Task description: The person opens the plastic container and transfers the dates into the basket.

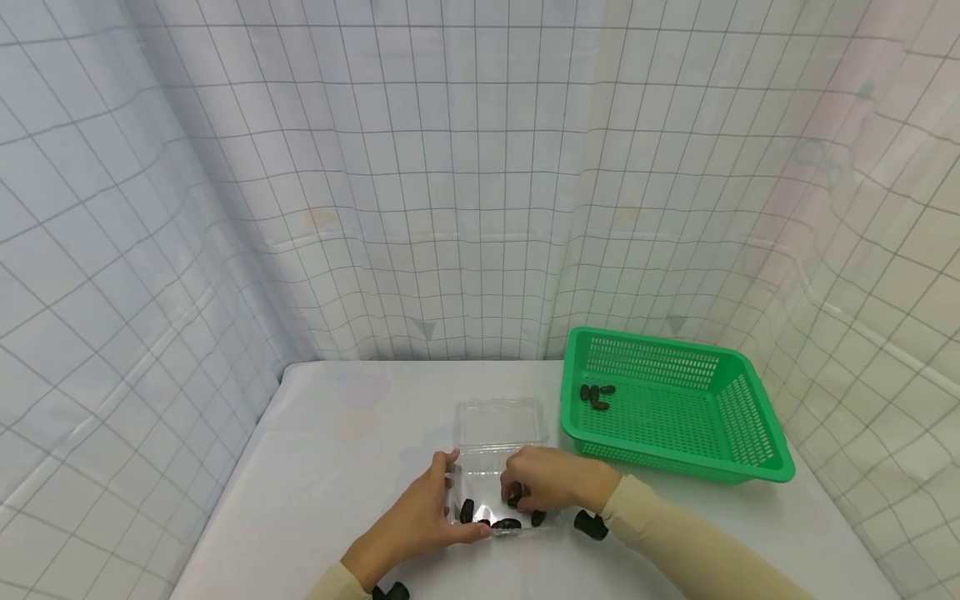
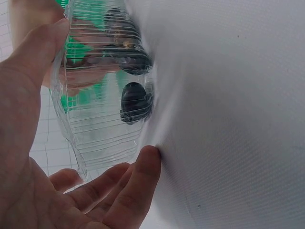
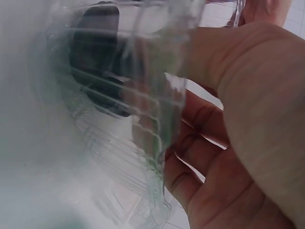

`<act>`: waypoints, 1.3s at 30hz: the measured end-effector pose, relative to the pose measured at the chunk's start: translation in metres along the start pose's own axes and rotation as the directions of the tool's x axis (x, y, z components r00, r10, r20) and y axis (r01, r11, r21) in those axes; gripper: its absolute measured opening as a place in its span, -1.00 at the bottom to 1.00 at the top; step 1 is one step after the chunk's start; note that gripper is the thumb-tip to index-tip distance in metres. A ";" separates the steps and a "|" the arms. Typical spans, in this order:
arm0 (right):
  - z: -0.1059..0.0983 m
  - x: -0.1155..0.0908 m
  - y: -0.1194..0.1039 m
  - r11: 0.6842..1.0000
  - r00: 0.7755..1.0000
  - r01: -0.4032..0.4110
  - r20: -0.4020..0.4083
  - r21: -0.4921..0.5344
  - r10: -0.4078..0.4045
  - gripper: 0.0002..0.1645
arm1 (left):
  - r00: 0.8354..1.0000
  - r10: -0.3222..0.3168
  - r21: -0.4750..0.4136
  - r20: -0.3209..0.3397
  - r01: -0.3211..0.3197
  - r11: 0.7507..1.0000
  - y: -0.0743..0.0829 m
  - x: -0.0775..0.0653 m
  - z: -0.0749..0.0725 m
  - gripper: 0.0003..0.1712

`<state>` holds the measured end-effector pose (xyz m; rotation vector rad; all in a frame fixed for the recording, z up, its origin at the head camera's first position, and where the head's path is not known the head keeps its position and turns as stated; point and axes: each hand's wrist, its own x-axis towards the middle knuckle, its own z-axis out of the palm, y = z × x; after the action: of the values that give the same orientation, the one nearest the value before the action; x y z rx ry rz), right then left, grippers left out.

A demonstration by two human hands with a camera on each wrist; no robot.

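Observation:
A clear plastic clamshell box (image 1: 480, 477) lies on the table, its lid (image 1: 501, 422) folded back, away from me. Several dark, oval, date-like pieces (image 1: 467, 511) rest along its near side. My left hand (image 1: 420, 512) holds the box at its left side, thumb at the near rim and fingers spread along the wall. The left wrist view shows a glossy dark piece (image 2: 133, 102) through the ribbed wall. Inside the box, my right hand (image 1: 543, 479) has its fingers bent down and pinches a dark date-like piece (image 1: 514, 501); the box wall blurs these fingertips in the right wrist view.
A green perforated basket (image 1: 675, 468) stands at the right, with several dark pieces (image 1: 595, 393) in its left part. White cloth covers the table (image 1: 300, 475). Gridded white curtains (image 1: 465, 208) enclose the back and sides. Black wrist devices (image 1: 591, 525) sit at both wrists.

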<state>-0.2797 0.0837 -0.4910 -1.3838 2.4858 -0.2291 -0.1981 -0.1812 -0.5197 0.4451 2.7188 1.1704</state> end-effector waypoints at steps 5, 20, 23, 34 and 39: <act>0.000 -0.002 0.001 1.000 1.000 0.005 -0.015 0.004 -0.005 -0.81 | 1.000 -0.003 -0.005 0.002 0.003 1.000 -0.001 0.001 0.000 0.36; -0.005 -0.010 0.005 0.993 0.991 0.063 -0.123 0.104 -0.051 -0.76 | 1.000 0.003 -0.028 0.013 -0.003 1.000 0.000 -0.001 0.000 0.32; -0.006 -0.012 0.007 0.990 0.988 0.062 -0.147 0.125 -0.043 -0.74 | 1.000 -0.004 -0.027 0.014 0.004 1.000 0.000 -0.001 0.000 0.32; -0.015 -0.022 0.012 0.967 0.977 0.084 -0.211 0.239 -0.033 -0.73 | 1.000 -0.008 -0.019 0.020 0.009 1.000 0.001 0.001 0.000 0.30; -0.021 -0.028 0.014 0.964 0.964 0.115 -0.261 0.239 -0.050 -0.67 | 1.000 -0.008 -0.009 0.015 0.008 1.000 0.001 0.001 0.000 0.31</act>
<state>-0.2837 0.1151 -0.4704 -1.4268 2.4851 -0.7587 -0.1991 -0.1801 -0.5188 0.4395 2.6987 1.1724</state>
